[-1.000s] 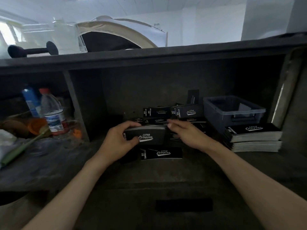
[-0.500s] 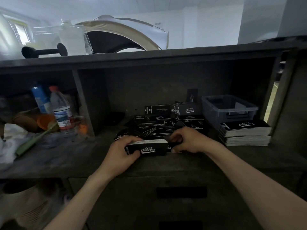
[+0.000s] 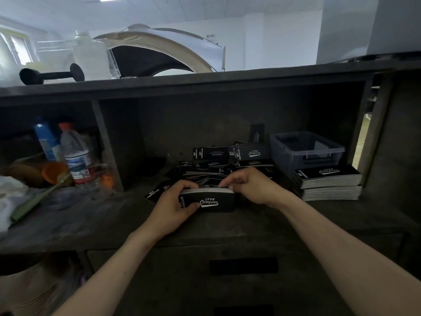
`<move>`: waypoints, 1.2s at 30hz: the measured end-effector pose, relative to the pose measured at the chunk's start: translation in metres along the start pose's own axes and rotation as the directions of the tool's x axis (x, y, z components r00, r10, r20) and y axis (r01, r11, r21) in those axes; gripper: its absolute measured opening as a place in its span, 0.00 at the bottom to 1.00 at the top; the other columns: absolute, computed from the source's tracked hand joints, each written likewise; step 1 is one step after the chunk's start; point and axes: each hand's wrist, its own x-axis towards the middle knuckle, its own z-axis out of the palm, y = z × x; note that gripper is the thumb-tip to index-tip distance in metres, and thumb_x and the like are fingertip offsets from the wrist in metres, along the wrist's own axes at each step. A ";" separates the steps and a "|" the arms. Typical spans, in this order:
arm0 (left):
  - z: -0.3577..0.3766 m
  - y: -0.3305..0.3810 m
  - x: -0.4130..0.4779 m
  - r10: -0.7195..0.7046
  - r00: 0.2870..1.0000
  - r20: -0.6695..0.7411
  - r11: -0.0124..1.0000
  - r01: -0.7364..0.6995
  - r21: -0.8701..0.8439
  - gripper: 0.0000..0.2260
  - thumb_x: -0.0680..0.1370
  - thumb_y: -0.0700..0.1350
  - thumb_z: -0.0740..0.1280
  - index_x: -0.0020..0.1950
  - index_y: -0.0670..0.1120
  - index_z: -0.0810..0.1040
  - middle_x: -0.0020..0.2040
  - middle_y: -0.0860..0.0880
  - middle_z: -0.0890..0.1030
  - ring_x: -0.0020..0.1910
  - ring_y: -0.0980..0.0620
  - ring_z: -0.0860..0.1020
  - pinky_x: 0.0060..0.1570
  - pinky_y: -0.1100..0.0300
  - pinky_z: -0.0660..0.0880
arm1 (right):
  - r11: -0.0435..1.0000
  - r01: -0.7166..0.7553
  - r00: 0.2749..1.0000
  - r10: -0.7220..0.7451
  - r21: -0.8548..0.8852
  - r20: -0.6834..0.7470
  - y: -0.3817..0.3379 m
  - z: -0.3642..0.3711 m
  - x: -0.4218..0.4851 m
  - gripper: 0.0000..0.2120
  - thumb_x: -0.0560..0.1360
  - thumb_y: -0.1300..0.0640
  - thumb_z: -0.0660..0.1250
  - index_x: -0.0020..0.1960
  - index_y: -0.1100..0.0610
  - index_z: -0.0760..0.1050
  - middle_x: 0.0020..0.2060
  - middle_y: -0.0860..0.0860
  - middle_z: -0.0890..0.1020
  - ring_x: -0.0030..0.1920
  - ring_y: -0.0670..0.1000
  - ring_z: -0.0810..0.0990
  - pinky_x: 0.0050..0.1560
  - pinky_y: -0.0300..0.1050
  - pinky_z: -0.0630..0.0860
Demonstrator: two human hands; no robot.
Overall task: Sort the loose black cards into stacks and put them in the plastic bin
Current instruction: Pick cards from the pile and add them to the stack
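A stack of black cards (image 3: 209,201) with white "Club Camping" lettering stands on its long edge at the front of the shelf. My left hand (image 3: 175,201) grips its left end. My right hand (image 3: 248,185) rests its fingertips on the stack's top right edge. Behind them lies a heap of loose black cards (image 3: 218,165), some leaning upright. A grey translucent plastic bin (image 3: 305,149) sits at the back right. In front of the bin lie two neat stacks of cards (image 3: 328,183), one on the other.
A vertical divider (image 3: 107,147) closes the compartment on the left. Beyond it stand water bottles (image 3: 75,153), an orange cup (image 3: 54,172) and a green-handled tool (image 3: 36,201). A dumbbell (image 3: 52,75) lies on the shelf top. Drawer fronts (image 3: 243,265) are below.
Both hands pulled the stack toward the front edge and tipped it upright on its long edge. My right hand shifted from the stack's side to its top right edge.
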 end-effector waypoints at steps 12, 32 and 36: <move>-0.016 -0.041 0.035 0.060 0.995 0.083 0.995 -0.066 0.079 0.18 0.72 0.59 0.69 0.61 0.71 0.73 0.61 0.53 0.80 0.62 0.59 0.78 0.65 0.61 0.72 | 0.560 -0.396 0.879 0.460 -0.728 -0.125 0.037 -0.003 0.027 0.21 0.80 0.51 0.58 0.70 0.60 0.69 0.69 0.61 0.71 0.67 0.62 0.71 0.65 0.54 0.71; 0.000 -0.045 0.070 0.117 0.987 0.108 0.993 -0.115 -0.018 0.18 0.71 0.41 0.78 0.54 0.59 0.80 0.63 0.55 0.76 0.64 0.60 0.76 0.65 0.64 0.72 | 0.999 -0.030 0.996 0.033 0.030 -0.078 0.026 -0.051 0.085 0.14 0.67 0.67 0.76 0.51 0.56 0.83 0.46 0.52 0.86 0.47 0.44 0.84 0.47 0.33 0.77; -0.006 -0.052 0.067 0.101 0.989 0.104 0.995 -0.101 -0.007 0.21 0.71 0.43 0.78 0.58 0.59 0.76 0.72 0.55 0.70 0.74 0.62 0.66 0.73 0.60 0.66 | 0.998 -0.049 0.994 0.053 -0.050 0.091 0.017 -0.038 0.094 0.09 0.68 0.61 0.77 0.49 0.54 0.85 0.43 0.51 0.87 0.48 0.46 0.84 0.49 0.36 0.78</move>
